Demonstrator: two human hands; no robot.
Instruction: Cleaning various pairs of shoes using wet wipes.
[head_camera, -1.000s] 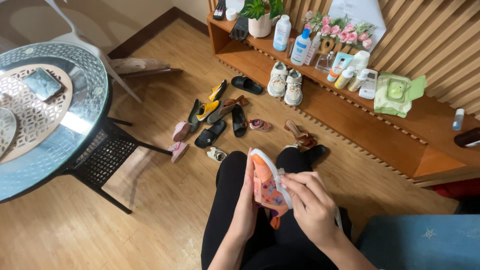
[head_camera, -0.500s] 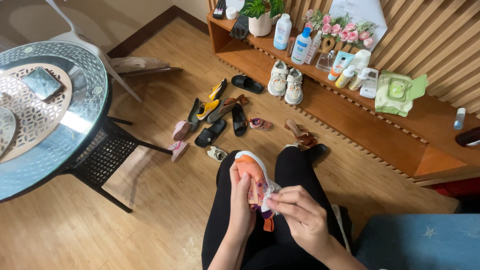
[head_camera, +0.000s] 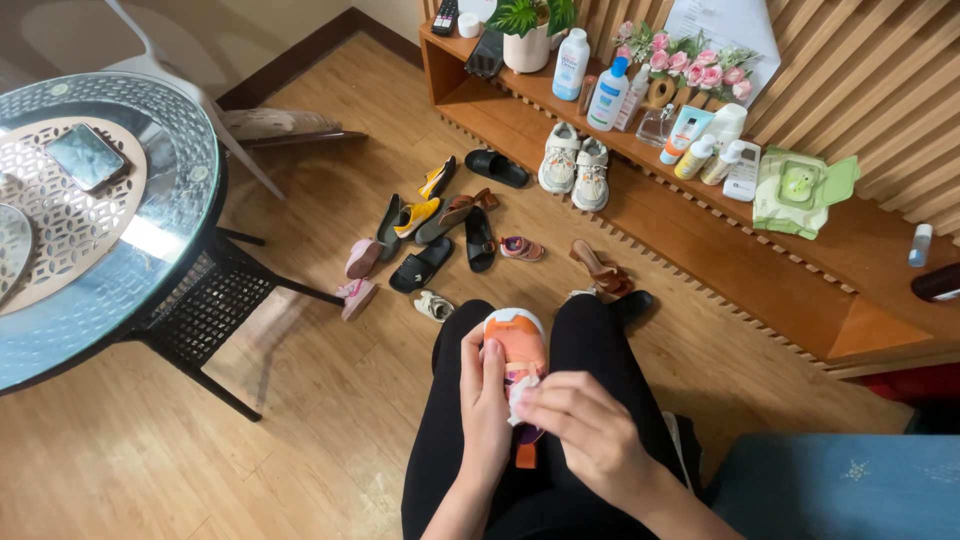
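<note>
Wiping underway: left hand (head_camera: 487, 400) is closing its grip around a small orange shoe (head_camera: 518, 345) over the lap, right hand (head_camera: 578, 425) is pinching a white wipe (head_camera: 522, 395) against it. Next, probably turning the shoe to unwiped sides. Green wipe pack (head_camera: 797, 190) is lying flap-open on the shelf (head_camera: 720, 240); its contents are unclear.

A shoe (head_camera: 517, 345) lies on the lap, between the left hand (head_camera: 484, 400) and right hand (head_camera: 585, 432); more shoes (head_camera: 440, 235) lie scattered on the floor ahead; a table (head_camera: 150, 240) stands left, a phone (head_camera: 86, 156) on it; a shelf (head_camera: 700, 215) with bottles (head_camera: 608, 92) runs right.
</note>
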